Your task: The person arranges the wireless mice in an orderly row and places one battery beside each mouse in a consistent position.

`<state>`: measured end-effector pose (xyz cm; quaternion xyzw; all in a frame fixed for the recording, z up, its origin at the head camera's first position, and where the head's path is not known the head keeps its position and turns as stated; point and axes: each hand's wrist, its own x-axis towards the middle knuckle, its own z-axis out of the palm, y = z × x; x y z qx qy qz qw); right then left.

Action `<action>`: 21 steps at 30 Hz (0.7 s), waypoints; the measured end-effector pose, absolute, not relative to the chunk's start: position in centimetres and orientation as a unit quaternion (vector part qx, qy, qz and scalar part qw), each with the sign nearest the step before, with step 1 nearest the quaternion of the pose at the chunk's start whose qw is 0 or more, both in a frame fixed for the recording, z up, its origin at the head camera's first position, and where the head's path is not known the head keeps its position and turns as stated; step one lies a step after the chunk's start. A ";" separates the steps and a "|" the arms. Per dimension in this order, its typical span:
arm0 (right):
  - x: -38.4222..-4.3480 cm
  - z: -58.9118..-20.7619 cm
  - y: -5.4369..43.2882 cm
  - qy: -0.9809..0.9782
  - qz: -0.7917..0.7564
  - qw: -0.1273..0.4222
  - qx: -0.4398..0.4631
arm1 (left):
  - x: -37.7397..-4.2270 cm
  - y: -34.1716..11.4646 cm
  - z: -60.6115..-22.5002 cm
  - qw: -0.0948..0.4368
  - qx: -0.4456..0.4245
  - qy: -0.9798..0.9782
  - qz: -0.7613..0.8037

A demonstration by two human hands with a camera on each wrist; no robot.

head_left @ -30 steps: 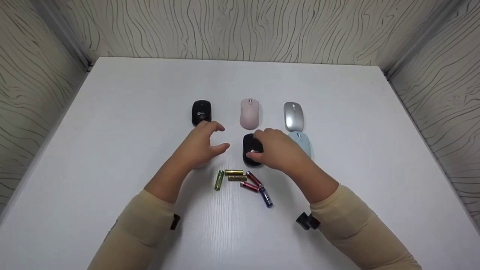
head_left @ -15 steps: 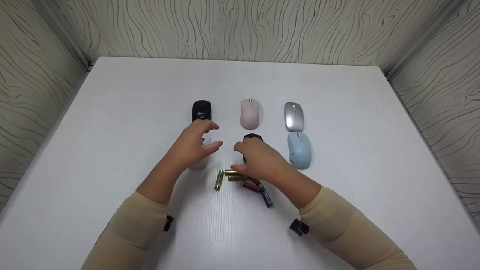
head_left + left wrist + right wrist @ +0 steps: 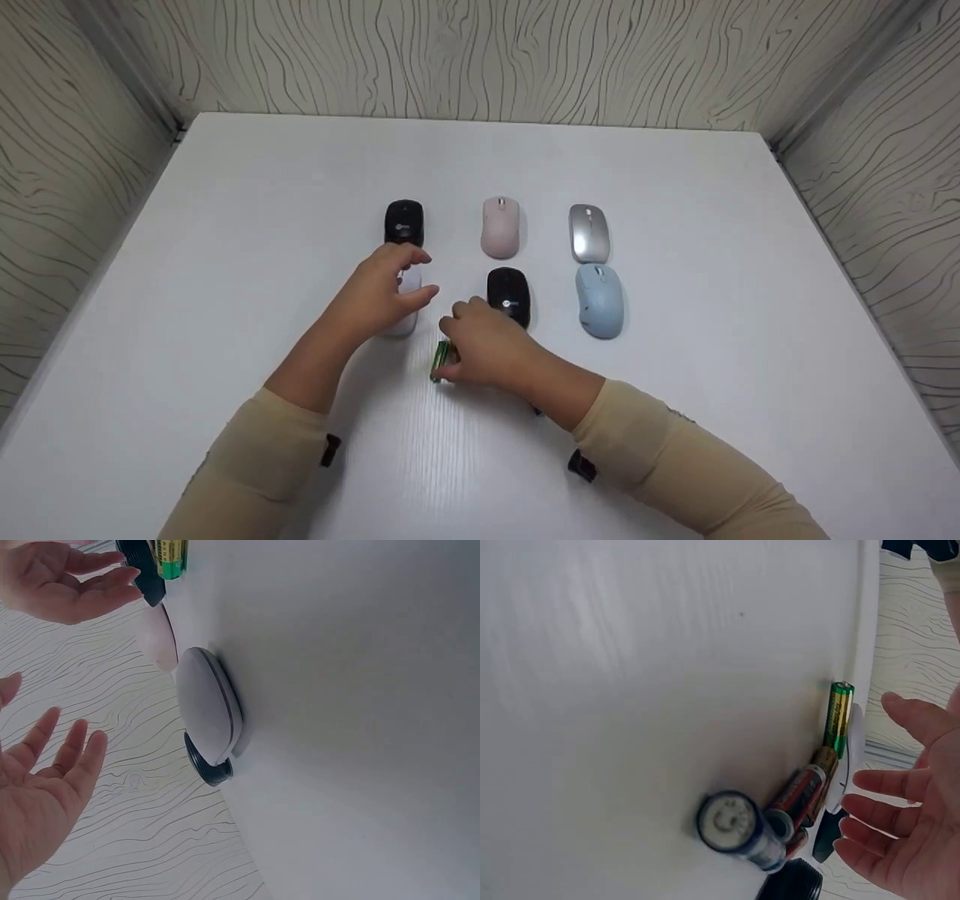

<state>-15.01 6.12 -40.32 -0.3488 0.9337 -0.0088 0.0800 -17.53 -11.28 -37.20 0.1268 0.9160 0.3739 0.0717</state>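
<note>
The green-and-gold battery (image 3: 439,359) lies on the white table (image 3: 712,315), just beside the other batteries, and its lower end is partly covered in the head view by the thumb of the right hand (image 3: 491,345). A second ago that hand was placed over the central black mouse (image 3: 508,291); now the mouse is largely uncovered and the battery group is hidden instead. The reach is thus judged to be directed at the batteries rather than the mice. Nothing is gripped: in the right wrist view the fingers are spread, and the red battery (image 3: 796,802) and blue battery (image 3: 731,823) are left untouched. Whether the green-and-gold battery is touched by the thumb cannot be told. The left hand (image 3: 367,296) is held over the white mouse (image 3: 406,324), its thumb and fingers kept apart, with only a slight shift seen.
</note>
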 end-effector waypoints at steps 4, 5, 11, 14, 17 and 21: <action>-14.6 -40.8 5.6 0.936 0.005 0.082 -0.343 | -17.5 -11.2 -37.3 0.070 0.132 0.915 0.375; -14.6 -41.0 5.5 0.937 0.007 0.082 -0.341 | -17.5 -11.2 -37.3 0.070 0.132 0.915 0.375; -14.2 -41.9 5.1 0.938 0.021 0.069 -0.338 | -17.4 -11.0 -37.3 0.076 0.128 0.914 0.376; -14.1 -42.1 5.0 0.939 0.024 0.061 -0.336 | -17.3 -10.9 -37.5 0.076 0.129 0.912 0.381; -14.0 -42.0 4.8 0.941 0.026 0.057 -0.334 | -17.3 -10.9 -37.6 0.074 0.131 0.911 0.385; -14.0 -42.0 4.7 0.942 0.020 0.056 -0.331 | -17.3 -10.9 -37.7 0.074 0.131 0.912 0.382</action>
